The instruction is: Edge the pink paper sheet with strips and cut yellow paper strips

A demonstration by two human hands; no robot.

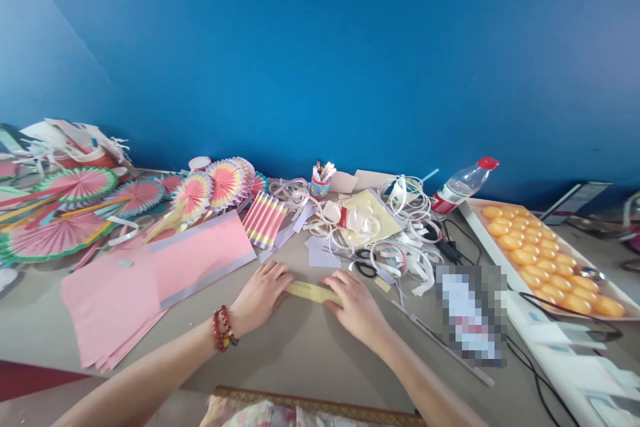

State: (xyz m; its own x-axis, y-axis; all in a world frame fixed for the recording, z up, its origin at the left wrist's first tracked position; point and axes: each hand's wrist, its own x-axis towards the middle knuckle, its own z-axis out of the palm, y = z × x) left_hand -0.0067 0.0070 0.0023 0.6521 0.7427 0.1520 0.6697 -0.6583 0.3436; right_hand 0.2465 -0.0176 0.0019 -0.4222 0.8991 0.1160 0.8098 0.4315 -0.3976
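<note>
A narrow yellow paper strip (314,291) stretches between my two hands, low over the grey table. My left hand (263,293) has its fingers closed on the strip's left end; a beaded bracelet is on that wrist. At the right end, my right hand (353,300) grips the strip between thumb and fingers. Behind my left hand lies a pleated pink, yellow and white paper piece (265,219). To the left are a pink sheet with lilac edges (203,257) and a stack of pink sheets (113,303).
Folded paper fans (227,183) lie along the left. Paper scraps and white ribbon strips (393,267) are tangled beyond my right hand, near scissors (365,267). A bottle (463,187), a tray of orange-yellow balls (537,250), black cables and a thin grey rod (443,342) are on the right.
</note>
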